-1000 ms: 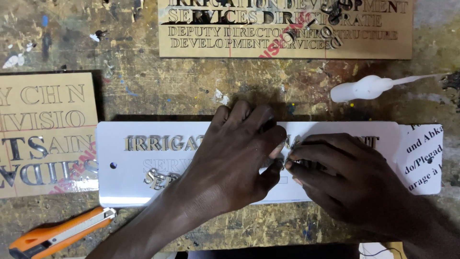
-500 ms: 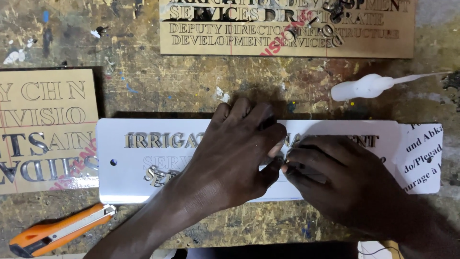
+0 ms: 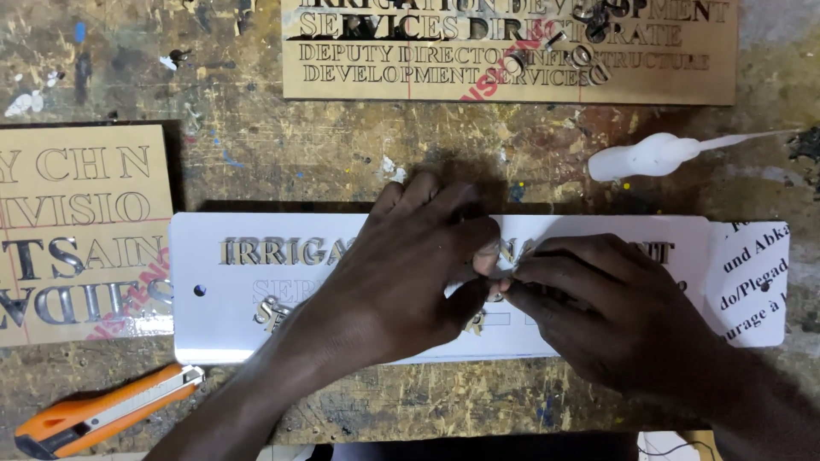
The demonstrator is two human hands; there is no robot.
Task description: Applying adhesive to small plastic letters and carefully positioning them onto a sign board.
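Head view: at lower left lies an orange utility knife; the white sign plate spans the middle of the frame. At centre the left hand presses on the plate, thumb and forefinger pinched together, meeting the right hand, whose fingertips pinch a small cut-out letter. A white glue bottle lies at upper right.

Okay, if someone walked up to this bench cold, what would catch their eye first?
Two hands, left hand and right hand, meeting fingertip to fingertip over a long white sign plate at the centre of the bench. Next, the orange utility knife at lower left, then the white glue bottle lying at upper right.
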